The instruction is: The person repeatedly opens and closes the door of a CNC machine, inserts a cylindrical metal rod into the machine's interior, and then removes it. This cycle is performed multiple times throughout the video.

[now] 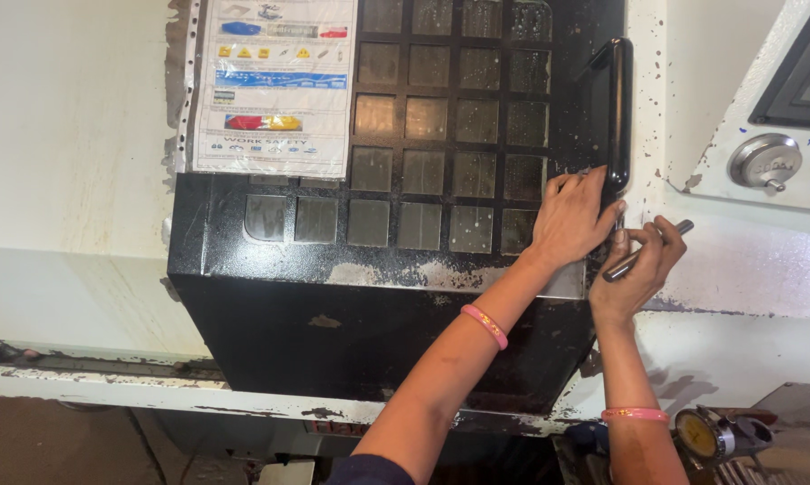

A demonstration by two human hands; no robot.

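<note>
Two hands at door edge, left hand (574, 218) on black handle (619, 108), right hand (640, 260) gripping metal rod (647, 251)

Left hand (574, 218) at 3 o'clock of black machine door (369, 296), fingers wrapped on lower end of black vertical handle (617, 112). Right hand (640, 267) just beside it at 4 o'clock, gripping thin metal rod (646, 251), rod tilted up toward 2 o'clock. Pink bangle on each wrist. Grid window (450, 126) at 12 o'clock, safety sheet (274, 85) at 11. Round knob (764, 162) on control panel at 2 o'clock. Dial gauge (703, 436) at 5 o'clock.
</note>
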